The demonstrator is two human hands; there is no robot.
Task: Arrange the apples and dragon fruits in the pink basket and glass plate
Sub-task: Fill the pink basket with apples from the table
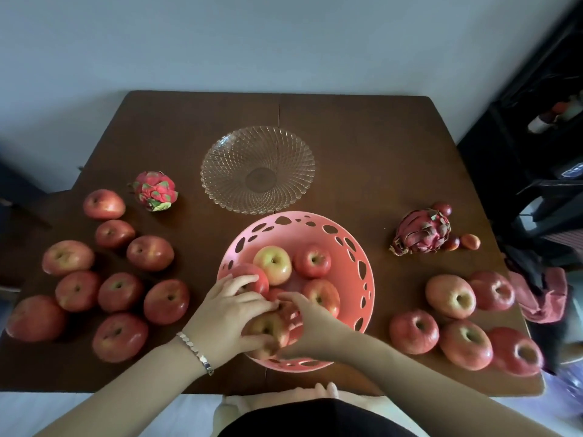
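Both hands are down in the round pink plastic basket with oval cut-outs, the left hand curled around a yellow-red apple at the near rim while the right hand closes on a red apple just beside it. To seat them well, ease each into a gap against the apples already inside (three sit toward the far side) and release only once it stops rocking. The clear patterned glass plate beyond is bare, and both dragon fruits, the bright pink one and the duller magenta one, lie on the dark wooden table.
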